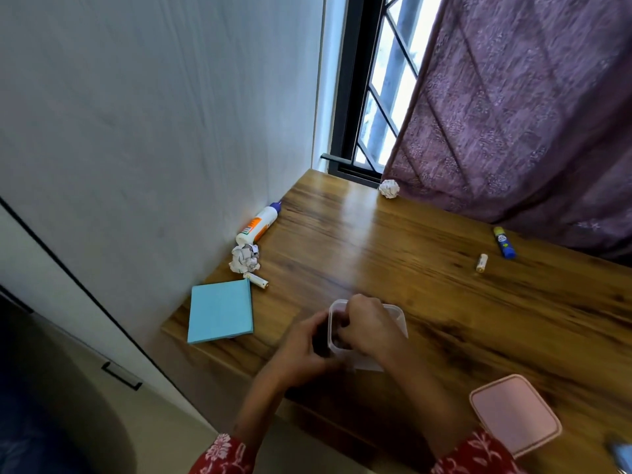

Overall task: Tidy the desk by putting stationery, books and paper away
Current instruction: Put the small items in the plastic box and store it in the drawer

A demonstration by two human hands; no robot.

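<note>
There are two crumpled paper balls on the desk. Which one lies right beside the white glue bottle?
The larger crumpled paper ball by the wall, at the base of the glue bottle. The smaller paper ball sits far back beside the purple curtain.

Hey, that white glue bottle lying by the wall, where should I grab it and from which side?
Grip the glue bottle around its middle, near the orange label, coming from above and from the open desk side. It lies flat with its length along the wall, so that side is probably blocked.
</note>
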